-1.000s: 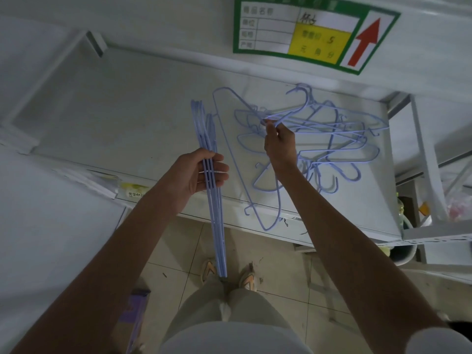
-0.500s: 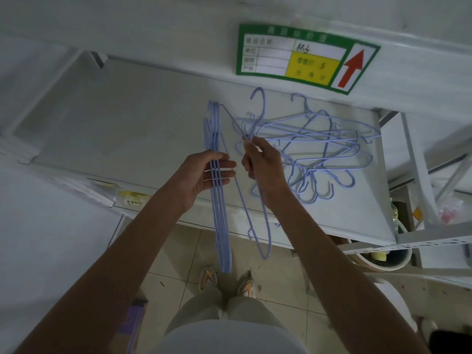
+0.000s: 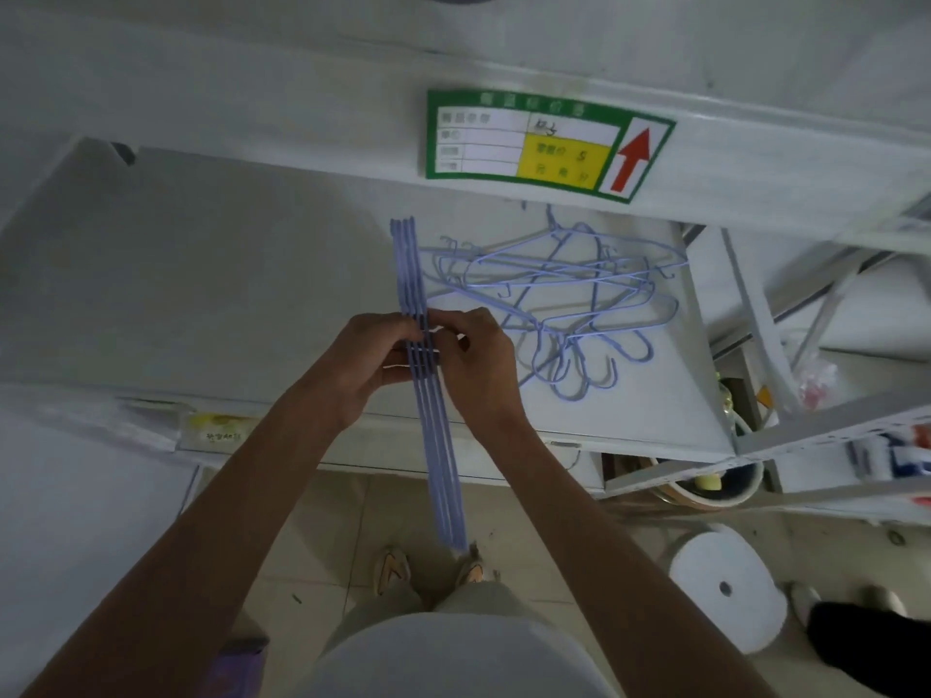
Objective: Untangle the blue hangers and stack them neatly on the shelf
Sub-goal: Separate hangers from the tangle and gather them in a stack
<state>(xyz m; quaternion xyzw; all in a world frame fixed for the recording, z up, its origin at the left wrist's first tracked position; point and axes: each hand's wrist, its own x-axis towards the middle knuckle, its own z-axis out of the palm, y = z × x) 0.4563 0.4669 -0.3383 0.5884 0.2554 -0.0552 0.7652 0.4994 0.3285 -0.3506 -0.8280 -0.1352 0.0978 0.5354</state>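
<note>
Both hands close on the sorted bundle

Left hand [image 3: 370,362] and right hand [image 3: 478,357] grip the aligned hangers [image 3: 428,395] mid-length above the shelf [image 3: 201,274]; beside them lies the tangled pile [image 3: 564,299]. Light, stiff, snag-prone wire: probably best held at the straight bars.

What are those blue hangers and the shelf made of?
The hangers look like thin wire with a smooth pale-blue coating, likely plastic over metal: slim rods bent into tight hooks with a slight sheen. The bundle in both hands looks the same. The shelf seems painted sheet metal: a flat white panel with a folded front edge, scuffed and matte.
</note>
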